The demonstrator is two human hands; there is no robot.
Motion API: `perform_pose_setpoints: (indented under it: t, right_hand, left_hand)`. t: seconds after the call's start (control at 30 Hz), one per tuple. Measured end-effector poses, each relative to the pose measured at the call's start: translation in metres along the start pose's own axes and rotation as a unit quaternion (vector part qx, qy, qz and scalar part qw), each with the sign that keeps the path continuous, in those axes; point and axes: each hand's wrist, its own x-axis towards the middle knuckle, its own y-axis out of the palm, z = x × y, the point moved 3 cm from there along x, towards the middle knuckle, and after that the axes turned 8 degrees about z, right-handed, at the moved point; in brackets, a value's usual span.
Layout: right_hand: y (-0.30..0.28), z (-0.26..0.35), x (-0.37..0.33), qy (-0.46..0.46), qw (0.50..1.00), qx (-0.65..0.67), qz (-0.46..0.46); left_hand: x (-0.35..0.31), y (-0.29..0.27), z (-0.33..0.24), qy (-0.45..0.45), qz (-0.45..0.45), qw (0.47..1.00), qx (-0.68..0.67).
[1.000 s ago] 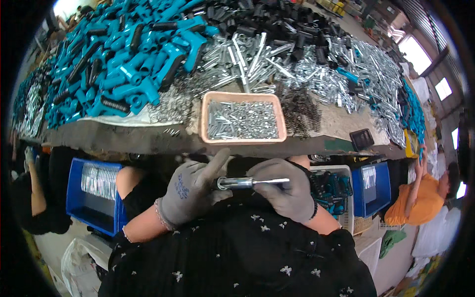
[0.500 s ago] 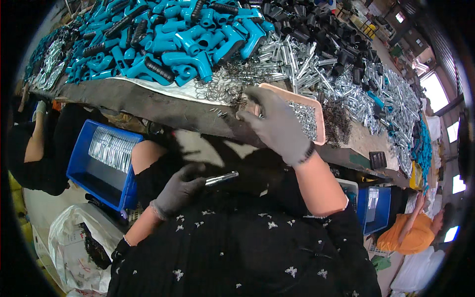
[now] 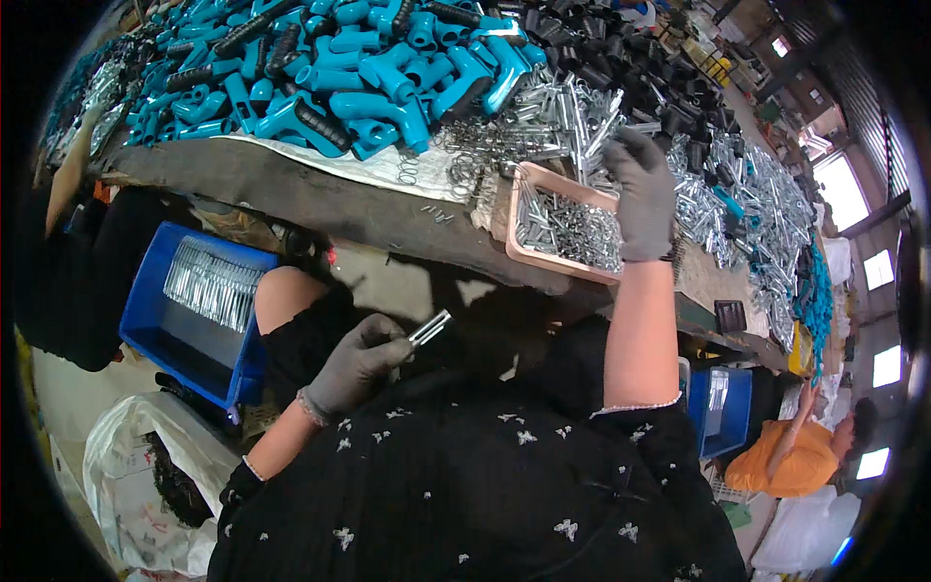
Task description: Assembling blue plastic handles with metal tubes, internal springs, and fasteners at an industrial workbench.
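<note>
My left hand (image 3: 364, 365), in a grey glove, is closed round a short shiny metal tube (image 3: 430, 328) with a slot along its side. It holds the tube tilted upward over my lap. Beyond the pink tray's right side, my right hand (image 3: 644, 199), also gloved, reaches to the heap of metal tubes (image 3: 579, 121). Its fingers are curled, with their tips among the tubes, so I cannot make out whether they grip one. Small silvery metal parts (image 3: 567, 228) fill the pink tray (image 3: 562, 267) just below that hand.
Teal tool housings (image 3: 373, 107) with black grips heap up at the back left, black parts (image 3: 582, 58) at the back right. Wire rings (image 3: 464, 170) lie by the tray. A blue bin (image 3: 184, 335) holding metal tubes stands left. Other people sit at both sides.
My right hand has moved right and away from me, from the tray's left end to the tube heap. My left hand keeps its tube, now tilted more steeply.
</note>
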Motion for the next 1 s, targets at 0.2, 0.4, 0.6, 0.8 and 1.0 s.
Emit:
perform_pose_setpoints:
  t: [0.2, 0.4, 0.6, 0.8, 1.0]
  right_hand:
    - [-0.085, -0.067, -0.002, 0.077, 0.984, -0.156, 0.038]
    - [-0.075, -0.042, -0.013, 0.150, 0.979, -0.137, -0.001]
    - [-0.065, -0.033, 0.000, 0.071, 0.980, -0.183, -0.020]
    - [-0.031, -0.025, 0.012, -0.032, 0.939, -0.322, 0.117]
    - [-0.020, -0.018, 0.006, -0.050, 0.905, -0.362, 0.216]
  left_hand:
    - [0.015, 0.008, 0.001, 0.003, 0.022, 0.999, -0.024]
    - [0.025, 0.015, 0.007, -0.016, 0.023, 0.999, -0.022]
    - [0.023, 0.016, 0.006, 0.015, 0.015, 1.000, -0.019]
    - [0.017, 0.014, 0.004, 0.007, 0.000, 1.000, -0.026]
    - [0.012, 0.014, 0.005, -0.007, -0.012, 1.000, -0.013]
